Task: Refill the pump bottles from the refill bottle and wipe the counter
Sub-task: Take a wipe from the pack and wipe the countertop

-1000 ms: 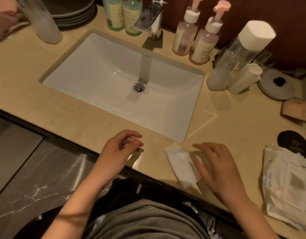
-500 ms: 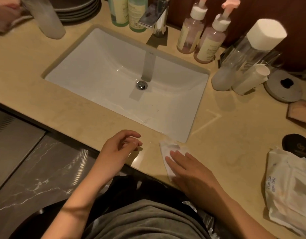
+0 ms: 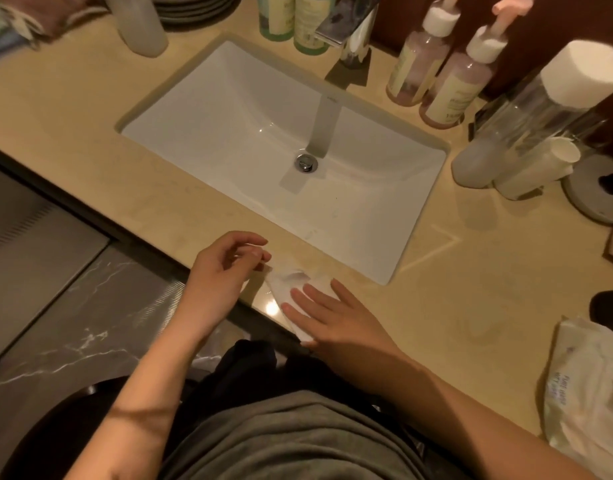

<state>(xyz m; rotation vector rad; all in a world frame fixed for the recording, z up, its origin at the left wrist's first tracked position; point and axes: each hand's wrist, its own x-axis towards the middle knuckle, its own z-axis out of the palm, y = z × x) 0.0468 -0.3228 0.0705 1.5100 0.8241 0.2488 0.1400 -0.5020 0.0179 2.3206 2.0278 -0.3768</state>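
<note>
The white wipe (image 3: 291, 284) lies crumpled on the beige counter (image 3: 471, 289) at its front edge, just before the near corner of the sink (image 3: 249, 133); the right hand (image 3: 336, 320) presses on it with flat, straight fingers. The left hand (image 3: 222, 271) hovers just beside the wipe, fingers loosely curled, holding nothing; two pink pump bottles (image 3: 447, 88) stand behind the sink, and a pack of wipes (image 3: 589, 386) lies at the right edge.
</note>
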